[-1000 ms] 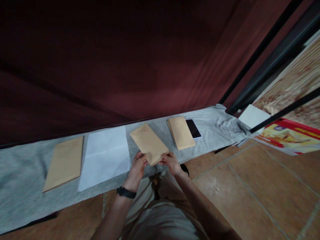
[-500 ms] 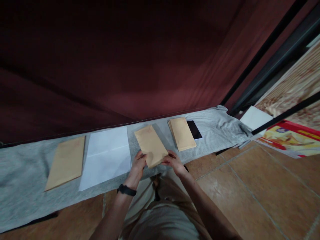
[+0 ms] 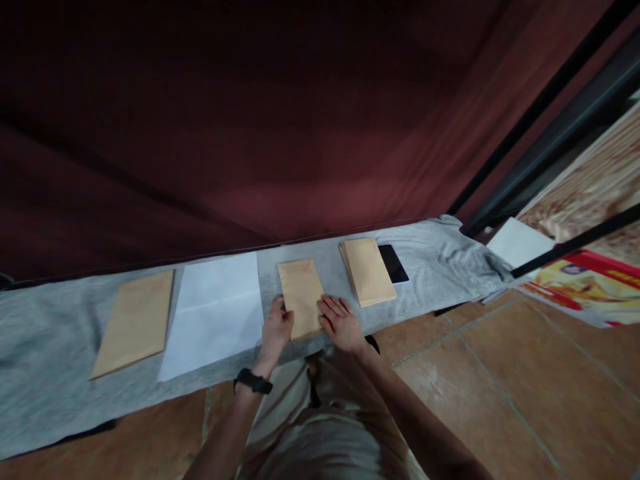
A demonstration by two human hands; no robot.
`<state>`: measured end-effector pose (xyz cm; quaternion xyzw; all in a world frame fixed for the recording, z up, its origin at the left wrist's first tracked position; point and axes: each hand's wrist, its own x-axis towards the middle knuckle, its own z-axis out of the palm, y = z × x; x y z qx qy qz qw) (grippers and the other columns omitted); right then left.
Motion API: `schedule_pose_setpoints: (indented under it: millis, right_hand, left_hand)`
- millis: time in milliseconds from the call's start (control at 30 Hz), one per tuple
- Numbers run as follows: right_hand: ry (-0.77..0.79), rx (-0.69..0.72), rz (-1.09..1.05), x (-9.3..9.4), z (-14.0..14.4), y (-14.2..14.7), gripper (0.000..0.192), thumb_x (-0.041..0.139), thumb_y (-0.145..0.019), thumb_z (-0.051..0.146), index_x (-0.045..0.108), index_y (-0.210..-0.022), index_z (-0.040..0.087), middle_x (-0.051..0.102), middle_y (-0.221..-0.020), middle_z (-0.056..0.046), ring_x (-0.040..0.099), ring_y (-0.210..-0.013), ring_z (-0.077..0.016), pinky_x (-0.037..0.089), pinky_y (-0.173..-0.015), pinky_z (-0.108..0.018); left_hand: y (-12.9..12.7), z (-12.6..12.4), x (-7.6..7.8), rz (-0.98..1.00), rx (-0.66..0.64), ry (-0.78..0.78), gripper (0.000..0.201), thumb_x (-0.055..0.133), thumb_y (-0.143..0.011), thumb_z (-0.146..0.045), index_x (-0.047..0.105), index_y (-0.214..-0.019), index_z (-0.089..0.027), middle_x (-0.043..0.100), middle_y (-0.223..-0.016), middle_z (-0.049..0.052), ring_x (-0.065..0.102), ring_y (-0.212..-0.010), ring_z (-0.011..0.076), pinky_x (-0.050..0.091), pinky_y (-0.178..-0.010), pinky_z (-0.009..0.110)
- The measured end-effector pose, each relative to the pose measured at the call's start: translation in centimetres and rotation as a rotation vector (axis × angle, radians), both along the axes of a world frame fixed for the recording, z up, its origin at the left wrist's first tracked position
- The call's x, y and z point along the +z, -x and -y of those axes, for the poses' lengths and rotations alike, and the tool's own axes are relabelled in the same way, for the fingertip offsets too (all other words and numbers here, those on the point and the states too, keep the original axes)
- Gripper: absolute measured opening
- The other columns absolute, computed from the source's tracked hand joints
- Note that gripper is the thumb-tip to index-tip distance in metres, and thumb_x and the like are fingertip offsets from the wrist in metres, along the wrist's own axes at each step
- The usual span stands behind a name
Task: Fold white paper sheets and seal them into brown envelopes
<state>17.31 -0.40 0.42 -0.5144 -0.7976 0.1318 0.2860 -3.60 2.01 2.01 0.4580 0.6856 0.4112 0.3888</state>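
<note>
A brown envelope (image 3: 300, 293) lies flat on the grey cloth (image 3: 45, 347) in front of me. My left hand (image 3: 277, 329), with a black watch on its wrist, rests at the envelope's near left edge. My right hand (image 3: 341, 323) lies flat with spread fingers on its near right corner. To the left sits a sheet of white paper (image 3: 214, 312). Further left lies another brown envelope (image 3: 135, 321). A stack of brown envelopes (image 3: 368, 271) sits to the right, with a black phone (image 3: 393, 263) beside it.
A dark red curtain (image 3: 250, 133) hangs behind the cloth. Brown floor tiles (image 3: 525, 387) spread to the right. A white sheet (image 3: 520, 243) and a colourful printed box (image 3: 585, 280) lie at the far right, behind black metal bars (image 3: 560, 120).
The envelope was held tilted by its near edge; now it lies straight and flat on the cloth. My right hand has opened flat on it.
</note>
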Motion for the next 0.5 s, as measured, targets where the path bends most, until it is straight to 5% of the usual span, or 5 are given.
schedule_pose_setpoints:
  millis: [100,233,500]
  right_hand:
    - [0.006,-0.011,0.033,-0.3,0.1,0.2,0.045,0.050,-0.103,0.028,0.056,-0.148,0.024,0.056,-0.152,-0.009,0.050,-0.142,-0.0260,0.029,-0.123,-0.049]
    - [0.017,-0.010,0.033,-0.2,0.2,0.3,0.046,0.047,-0.104,0.028,0.055,-0.148,0.022,0.054,-0.153,-0.009,0.049,-0.142,-0.0260,0.027,-0.124,-0.048]
    - [0.037,0.009,0.015,0.4,0.2,0.3,0.044,0.049,-0.103,0.026,0.055,-0.146,0.022,0.057,-0.150,-0.010,0.051,-0.140,-0.0258,0.028,-0.123,-0.050]
  left_hand:
    - [-0.6,-0.4,0.7,-0.345,-0.057,-0.205,0.045,0.057,-0.084,-0.024,0.061,-0.128,-0.016,0.069,-0.113,0.015,0.064,-0.114,0.0312,0.048,-0.104,0.047]
    - [-2.3,-3.6,1.3,-0.436,-0.311,-0.415,0.051,0.046,-0.094,-0.027,0.055,-0.143,-0.015,0.050,-0.154,0.017,0.039,-0.148,0.0306,0.027,-0.124,0.048]
    - [-3.2,-11.0,-0.4,-0.646,-0.554,-0.344,0.058,0.039,-0.098,-0.032,0.046,-0.153,-0.014,0.043,-0.162,0.014,0.028,-0.155,0.0284,0.010,-0.128,0.048]
